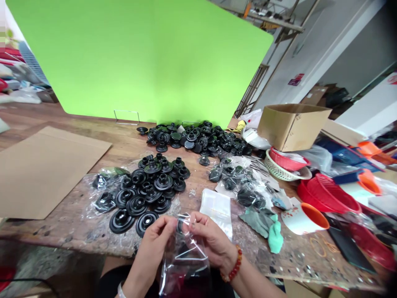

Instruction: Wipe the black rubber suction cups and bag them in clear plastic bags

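- Lower centre: left hand (157,235) and right hand (212,236) each have a pinching grip on the upper end of the clear bag (186,265).
- Dark piece (179,226) between them; inside bag or not, can't tell.
- Step looks like bag-mouth work; next move seems to need plastic spread.

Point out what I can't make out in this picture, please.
All in the head view:
Clear bag: lower end, cut off by the bottom edge.
Dark piece between the left hand and right hand: full shape, partly covered by them.
Cardboard box: inside floor, hidden by its walls.
Red sign: wording, too small and blurred.
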Action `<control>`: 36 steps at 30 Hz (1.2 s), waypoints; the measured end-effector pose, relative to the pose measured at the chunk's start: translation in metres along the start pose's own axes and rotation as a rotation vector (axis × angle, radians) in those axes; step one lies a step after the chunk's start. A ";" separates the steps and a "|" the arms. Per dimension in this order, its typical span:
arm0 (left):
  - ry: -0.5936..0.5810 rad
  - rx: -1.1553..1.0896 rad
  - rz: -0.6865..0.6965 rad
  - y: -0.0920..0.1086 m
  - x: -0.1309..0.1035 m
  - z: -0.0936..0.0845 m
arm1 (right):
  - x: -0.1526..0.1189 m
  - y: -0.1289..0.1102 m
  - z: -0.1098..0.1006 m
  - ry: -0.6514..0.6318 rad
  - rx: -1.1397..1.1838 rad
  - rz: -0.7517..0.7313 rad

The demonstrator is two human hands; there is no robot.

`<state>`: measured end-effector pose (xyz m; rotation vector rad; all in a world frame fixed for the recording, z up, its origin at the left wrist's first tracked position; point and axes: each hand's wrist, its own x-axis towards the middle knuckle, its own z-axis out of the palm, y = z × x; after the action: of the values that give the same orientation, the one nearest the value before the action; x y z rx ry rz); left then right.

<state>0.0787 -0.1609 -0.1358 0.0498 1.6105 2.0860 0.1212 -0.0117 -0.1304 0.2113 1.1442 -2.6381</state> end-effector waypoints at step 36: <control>-0.119 0.830 0.648 0.036 -0.014 0.011 | -0.011 -0.053 0.017 0.409 -0.841 -0.265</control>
<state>0.0810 -0.1626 -0.0955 1.0677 2.4855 1.5757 0.1157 0.0127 -0.0800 0.4551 2.4314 -2.0936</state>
